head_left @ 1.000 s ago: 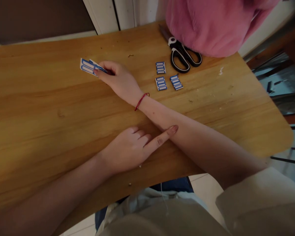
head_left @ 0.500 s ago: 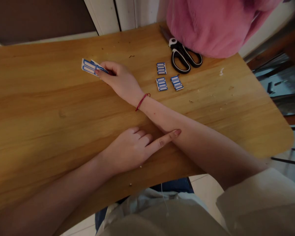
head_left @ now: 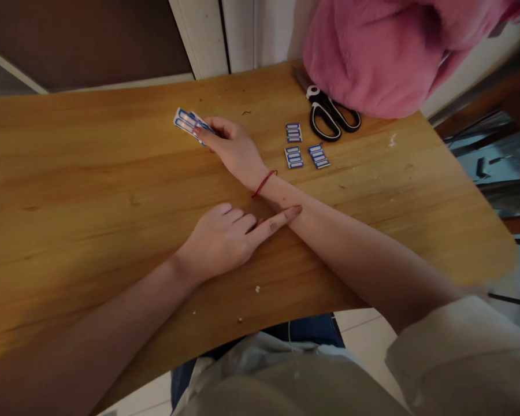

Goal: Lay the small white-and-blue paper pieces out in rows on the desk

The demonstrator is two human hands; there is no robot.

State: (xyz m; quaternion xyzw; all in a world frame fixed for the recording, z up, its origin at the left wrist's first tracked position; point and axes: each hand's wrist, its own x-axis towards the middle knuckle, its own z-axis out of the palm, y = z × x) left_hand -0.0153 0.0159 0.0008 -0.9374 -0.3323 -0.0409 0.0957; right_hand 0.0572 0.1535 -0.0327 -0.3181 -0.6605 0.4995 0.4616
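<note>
My right hand [head_left: 236, 147] is closed on a few small label sheets [head_left: 185, 122], white with blue-outlined boxes, pinched between thumb and fingers above the table. A red string bracelet [head_left: 264, 184] circles that wrist. My left hand [head_left: 221, 240] holds nothing that I can see; its index finger stretches out and its tip touches my right forearm, while the other fingers are curled. The left thumb is hidden. Three more small label sheets, one of them the upper label sheet [head_left: 293, 132], lie to the right of my right hand.
Black-handled scissors [head_left: 329, 115] rest at the back of the wooden table [head_left: 91, 173], blades partly beneath a pink plush item [head_left: 368, 58]. Small scraps [head_left: 392, 140] are scattered about. The table's front edge is close to my body.
My left index finger has slid along my right forearm toward the wrist. The whole view has shifted slightly; my right hand still grips the label sheets.
</note>
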